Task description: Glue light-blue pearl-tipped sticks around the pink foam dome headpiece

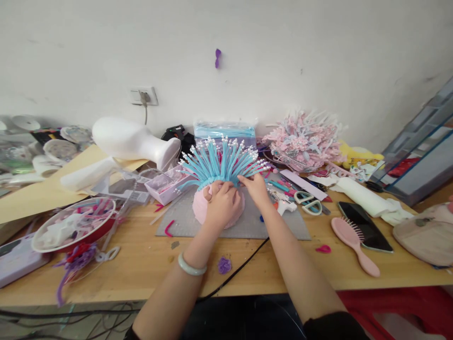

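A pink rounded base (201, 208) stands on a grey mat (286, 226) on the wooden table. A fan of blue fuzzy stems tipped with white beads (221, 163) rises from it. My left hand (222, 204) is curled over the top of the pink base, fingers closed against it just under the stems. My right hand (255, 188) pinches the lower ends of the blue stems on the right side. A pale bangle (191, 267) sits on my left wrist.
A white foam head form (134, 139) lies at the back left, a pink box (164, 185) beside it. A pink decorated headpiece (304, 141), scissors (308, 203), a phone (364, 225) and a pink hairbrush (354, 243) are to the right. A tray of bits (74, 226) sits left.
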Action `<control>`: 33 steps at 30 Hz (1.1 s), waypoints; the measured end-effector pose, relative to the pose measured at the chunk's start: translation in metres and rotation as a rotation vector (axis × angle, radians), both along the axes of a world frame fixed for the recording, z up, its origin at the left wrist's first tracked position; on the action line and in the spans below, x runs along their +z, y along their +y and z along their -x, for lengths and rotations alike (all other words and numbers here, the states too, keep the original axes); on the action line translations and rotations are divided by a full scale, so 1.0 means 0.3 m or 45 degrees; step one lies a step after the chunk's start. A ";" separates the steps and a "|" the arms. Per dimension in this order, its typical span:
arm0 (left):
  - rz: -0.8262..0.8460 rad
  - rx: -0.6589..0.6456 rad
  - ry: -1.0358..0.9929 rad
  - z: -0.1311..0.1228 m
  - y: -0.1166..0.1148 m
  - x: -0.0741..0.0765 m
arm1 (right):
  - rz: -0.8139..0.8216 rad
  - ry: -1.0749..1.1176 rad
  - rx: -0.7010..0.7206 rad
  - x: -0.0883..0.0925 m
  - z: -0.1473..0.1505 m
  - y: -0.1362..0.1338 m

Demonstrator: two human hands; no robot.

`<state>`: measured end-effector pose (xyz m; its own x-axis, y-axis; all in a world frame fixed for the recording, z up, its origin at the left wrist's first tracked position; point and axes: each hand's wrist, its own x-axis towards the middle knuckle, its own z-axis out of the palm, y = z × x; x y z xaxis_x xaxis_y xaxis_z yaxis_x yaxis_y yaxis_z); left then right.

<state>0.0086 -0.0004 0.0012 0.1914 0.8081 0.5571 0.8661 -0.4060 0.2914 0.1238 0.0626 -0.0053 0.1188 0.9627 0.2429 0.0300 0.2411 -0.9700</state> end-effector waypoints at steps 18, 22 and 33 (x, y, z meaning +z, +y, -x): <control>0.020 0.003 0.094 -0.007 0.003 -0.012 | -0.150 -0.638 -0.218 -0.001 0.020 0.005; 0.039 -0.011 0.082 -0.006 0.004 -0.013 | -0.132 -0.759 -0.242 0.000 0.024 0.007; -0.110 -0.023 0.053 -0.001 0.005 -0.012 | -0.022 -0.124 -0.123 0.004 -0.007 0.010</control>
